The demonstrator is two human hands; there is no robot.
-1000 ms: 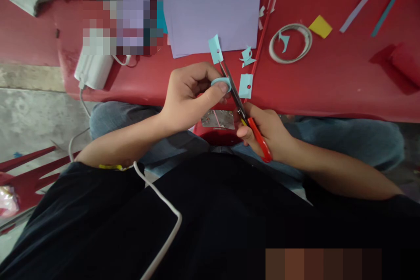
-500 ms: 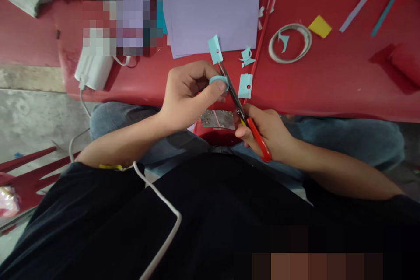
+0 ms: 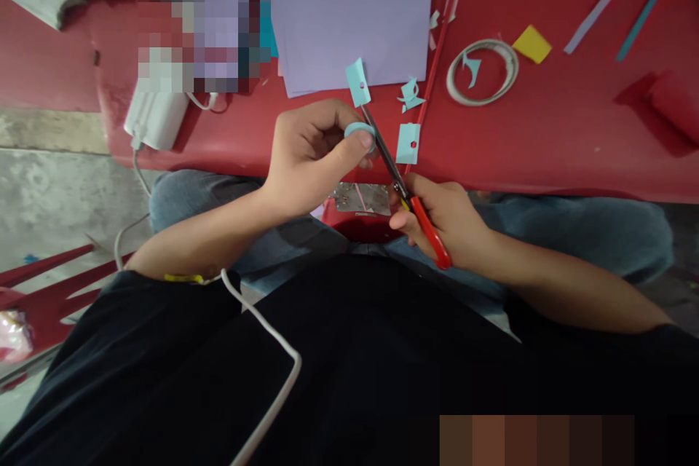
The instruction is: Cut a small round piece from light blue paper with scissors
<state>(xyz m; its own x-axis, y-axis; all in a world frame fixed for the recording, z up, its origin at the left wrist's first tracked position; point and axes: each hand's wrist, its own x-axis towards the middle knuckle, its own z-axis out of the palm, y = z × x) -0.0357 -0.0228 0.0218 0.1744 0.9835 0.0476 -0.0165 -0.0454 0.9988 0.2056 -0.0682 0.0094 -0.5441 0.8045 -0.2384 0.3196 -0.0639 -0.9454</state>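
Note:
My left hand (image 3: 311, 156) pinches a small light-blue paper piece (image 3: 359, 131) between thumb and fingers, just over the near edge of the red table (image 3: 546, 131). My right hand (image 3: 445, 218) grips red-handled scissors (image 3: 407, 193), whose blades reach up and left into the blue piece. A blue scrap (image 3: 357, 81) sticks up right above the blade tips. Another blue scrap with a hole (image 3: 408, 143) lies beside the blades on the table.
A lavender sheet (image 3: 349, 11) lies behind the hands. A white tape ring (image 3: 483, 73), a yellow scrap (image 3: 532, 44), blue scraps and paper strips sit to the right. A white charger (image 3: 156, 116) with its cable sits at the left edge. A red stool shows below.
The blue piece has turned slightly in my left fingers and moved a little up and left. The scissors blades followed it; my right hand barely shifted.

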